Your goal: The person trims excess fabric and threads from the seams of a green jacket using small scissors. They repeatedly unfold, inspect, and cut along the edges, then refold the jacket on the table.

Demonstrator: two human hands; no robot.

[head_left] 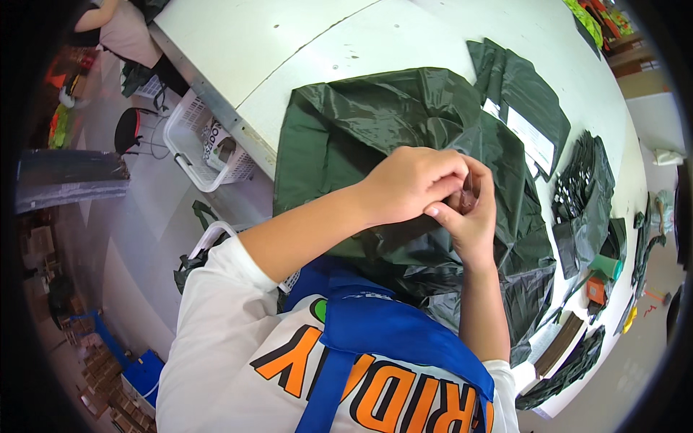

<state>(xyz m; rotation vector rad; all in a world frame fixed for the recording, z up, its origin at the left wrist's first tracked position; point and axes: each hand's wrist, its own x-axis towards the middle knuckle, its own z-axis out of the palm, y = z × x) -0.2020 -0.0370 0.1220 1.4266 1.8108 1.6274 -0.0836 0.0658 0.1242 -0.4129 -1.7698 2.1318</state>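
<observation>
Close together over the dark green, glossy fabric, my left hand and my right hand meet at the fingertips. The left hand's fingers are curled and pressed together. My right thumb and fingers bend round a small brownish, see-through piece; its kind cannot be told, and the fingers partly cover it. What the left fingertips pinch is hidden. Beneath the hands, the fabric spreads in loose folds across the white table and hangs toward my lap.
Folded dark green pieces with white paper sheets lie at the far right. Nearby are a dark bundle, a green spool-like item and an orange item. White baskets stand left of the table. Another person is at the upper left.
</observation>
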